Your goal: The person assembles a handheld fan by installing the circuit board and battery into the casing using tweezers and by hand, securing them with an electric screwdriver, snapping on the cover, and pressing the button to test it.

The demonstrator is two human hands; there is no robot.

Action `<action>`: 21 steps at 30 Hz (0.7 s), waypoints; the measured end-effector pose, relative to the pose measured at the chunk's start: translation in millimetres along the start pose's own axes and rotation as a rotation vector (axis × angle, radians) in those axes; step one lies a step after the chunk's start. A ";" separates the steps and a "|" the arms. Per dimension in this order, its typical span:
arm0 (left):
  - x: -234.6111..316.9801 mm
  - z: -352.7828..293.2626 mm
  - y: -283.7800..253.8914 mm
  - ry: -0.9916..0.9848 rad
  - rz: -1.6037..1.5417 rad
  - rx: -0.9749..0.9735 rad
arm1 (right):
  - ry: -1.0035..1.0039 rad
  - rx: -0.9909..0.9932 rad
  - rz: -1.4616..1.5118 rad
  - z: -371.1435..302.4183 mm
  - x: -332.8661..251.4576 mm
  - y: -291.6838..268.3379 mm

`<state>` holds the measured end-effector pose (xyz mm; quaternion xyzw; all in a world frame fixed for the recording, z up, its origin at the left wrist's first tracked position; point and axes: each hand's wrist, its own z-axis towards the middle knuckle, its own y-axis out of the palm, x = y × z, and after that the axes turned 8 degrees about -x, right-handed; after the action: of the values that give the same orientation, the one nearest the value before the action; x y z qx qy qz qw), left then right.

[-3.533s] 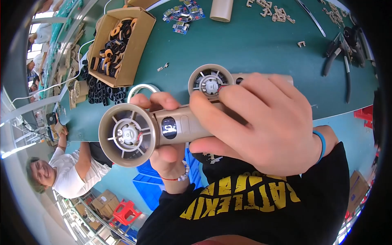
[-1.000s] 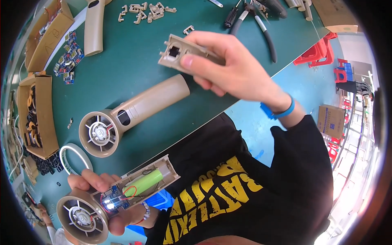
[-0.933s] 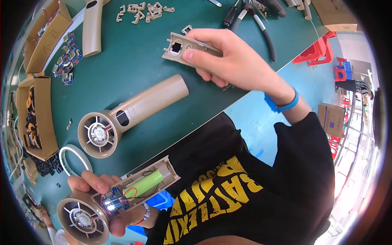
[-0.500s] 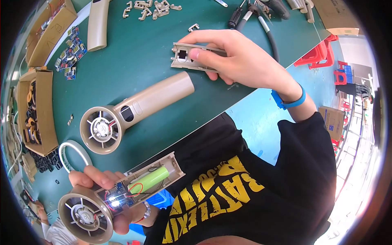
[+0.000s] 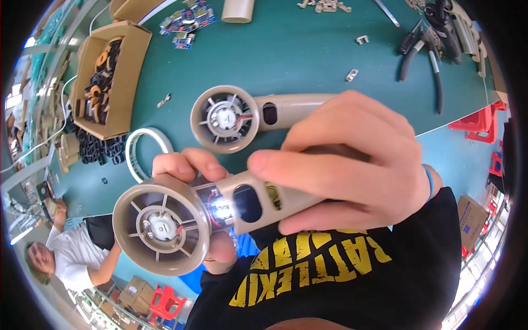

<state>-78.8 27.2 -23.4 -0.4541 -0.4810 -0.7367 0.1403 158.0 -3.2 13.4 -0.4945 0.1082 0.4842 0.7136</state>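
My left hand (image 5: 190, 164) grips a beige handheld fan (image 5: 163, 226) by its neck, fingers above and thumb below. The fan's round head faces up, with spokes and a motor inside. A small circuit board (image 5: 220, 209) with a bright white light shows at the neck. My right hand (image 5: 357, 165) holds a beige handle cover (image 5: 294, 204) with an oval window over the fan's open handle. The cover's edge lies just beside the lit board; whether it is seated I cannot tell. Just beyond my hands lies a second beige handheld fan (image 5: 226, 117), its handle partly hidden by my right hand.
A cardboard box (image 5: 136, 71) of black and orange parts stands at the left, near a white ring (image 5: 132, 157). Circuit boards (image 5: 190, 22) and beige clips (image 5: 327, 5) lie at the back, pliers (image 5: 437, 82) at the right. Another person (image 5: 82, 253) is at lower left.
My right hand has brought the handle cover from over the table down onto the fan in my left hand. The view has shifted, and the fan now appears nearer, its battery mostly covered.
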 end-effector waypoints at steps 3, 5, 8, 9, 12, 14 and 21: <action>0.1 -6.9 8.1 0.065 0.072 0.093 | -0.015 0.072 0.026 2.9 -5.2 21.5; -11.4 -7.3 -11.3 0.173 0.068 -0.134 | -0.026 0.136 -0.023 6.4 -8.1 31.1; -23.6 -11.9 -24.3 0.324 -0.010 -0.110 | -0.036 0.173 -0.022 6.2 -6.2 38.6; -19.4 -10.5 -27.9 0.270 -0.019 -0.168 | -0.034 0.181 -0.009 5.0 -4.4 39.9; -17.5 -4.1 -16.7 0.177 -0.057 -0.207 | -0.027 0.170 -0.100 3.7 -6.7 35.9; -27.7 0.6 4.2 0.456 0.065 0.028 | -0.021 0.123 -0.083 5.9 -5.6 34.9; -0.7 -3.5 -20.6 0.189 0.127 -0.145 | 0.039 0.149 0.030 9.6 -6.6 43.3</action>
<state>-93.5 34.4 -36.3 -0.4212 -0.3815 -0.7986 0.1983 117.0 2.5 -3.7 -0.4479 0.1652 0.4756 0.7389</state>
